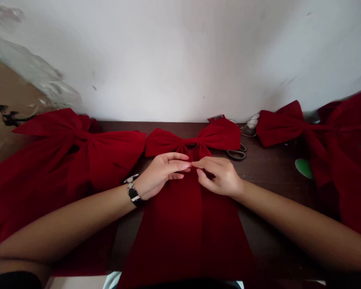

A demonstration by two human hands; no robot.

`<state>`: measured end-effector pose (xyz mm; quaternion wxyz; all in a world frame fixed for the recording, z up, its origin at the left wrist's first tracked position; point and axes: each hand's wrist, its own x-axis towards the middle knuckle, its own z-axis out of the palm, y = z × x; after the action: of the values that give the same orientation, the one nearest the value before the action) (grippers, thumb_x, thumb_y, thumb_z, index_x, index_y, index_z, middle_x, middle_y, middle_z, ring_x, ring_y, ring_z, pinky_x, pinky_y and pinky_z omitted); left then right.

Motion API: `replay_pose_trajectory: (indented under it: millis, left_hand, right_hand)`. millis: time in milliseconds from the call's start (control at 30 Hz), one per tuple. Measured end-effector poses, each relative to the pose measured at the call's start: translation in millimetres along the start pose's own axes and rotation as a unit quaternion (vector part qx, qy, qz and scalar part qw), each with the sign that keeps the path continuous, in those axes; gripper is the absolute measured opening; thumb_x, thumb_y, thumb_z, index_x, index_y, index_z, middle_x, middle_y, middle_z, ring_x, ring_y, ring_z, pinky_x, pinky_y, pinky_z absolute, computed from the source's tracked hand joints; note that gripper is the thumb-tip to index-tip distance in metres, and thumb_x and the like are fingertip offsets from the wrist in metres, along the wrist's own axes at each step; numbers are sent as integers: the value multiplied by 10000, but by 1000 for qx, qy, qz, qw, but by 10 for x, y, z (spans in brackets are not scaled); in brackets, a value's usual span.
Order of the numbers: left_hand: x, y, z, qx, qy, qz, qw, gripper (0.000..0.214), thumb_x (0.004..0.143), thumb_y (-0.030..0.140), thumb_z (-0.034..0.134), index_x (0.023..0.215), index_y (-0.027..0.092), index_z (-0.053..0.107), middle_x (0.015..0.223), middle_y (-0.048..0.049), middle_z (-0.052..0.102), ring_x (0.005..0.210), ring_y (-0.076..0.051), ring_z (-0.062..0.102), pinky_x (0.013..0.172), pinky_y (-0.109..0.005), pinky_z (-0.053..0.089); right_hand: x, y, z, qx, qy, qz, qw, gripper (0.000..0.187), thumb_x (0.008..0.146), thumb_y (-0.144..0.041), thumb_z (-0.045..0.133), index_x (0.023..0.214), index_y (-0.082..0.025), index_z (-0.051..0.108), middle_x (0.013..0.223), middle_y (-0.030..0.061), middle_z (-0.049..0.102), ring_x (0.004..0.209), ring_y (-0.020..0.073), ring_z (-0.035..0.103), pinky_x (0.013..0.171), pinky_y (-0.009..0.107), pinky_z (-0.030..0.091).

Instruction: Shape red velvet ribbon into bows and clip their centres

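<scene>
A red fabric bow (219,138) with long tails lies on the dark table in front of me. Above its centre knot, my left hand (165,170) and my right hand (219,174) meet at the fingertips. On the left hand the thumb presses toward the fingers in a pinch, while the index finger stretches out above it. My right hand has bent fingers, its index tip touching the left thumb tip. Anything held between these fingertips is too small or hidden to make out. The bow's tails run down toward me beneath both hands.
More red bows lie at the left (75,136) and at the right (282,124). Scissors (238,152) stick out from under the middle bow. A green round object (303,167) is at the right. A cardboard box (6,92) with plastic stands left; a white wall (180,60) rises behind.
</scene>
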<state>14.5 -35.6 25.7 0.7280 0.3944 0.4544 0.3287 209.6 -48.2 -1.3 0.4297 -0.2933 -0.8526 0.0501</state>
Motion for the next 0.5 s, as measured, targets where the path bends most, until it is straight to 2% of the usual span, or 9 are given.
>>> replay_pose_trajectory:
  millis: [233,333,500]
  left_hand:
    - [-2,-8,-4,13,-6,49,999,292,670,198,812,896,141,637,804,5,694,726,-77,643,584,-144,504]
    - [3,3,-12,27,-8,63,998,276,676,204,801,873,142,618,791,13,673,717,-76,629,573,-146,495]
    - [8,33,-27,57,-32,63,996,248,698,176,767,859,141,582,728,22,648,686,-75,613,565,-145,486]
  right_hand:
    - [-19,-6,0,66,9,3,998,301,832,-45,454,1065,-90,639,772,79,690,673,132,641,638,246,539]
    - [-12,-21,1,104,17,23,994,332,835,-40,445,1086,-111,652,772,68,689,680,121,643,649,242,540]
    - [16,-33,-18,201,20,90,975,320,839,-40,454,998,-159,705,761,47,697,691,109,652,678,244,540]
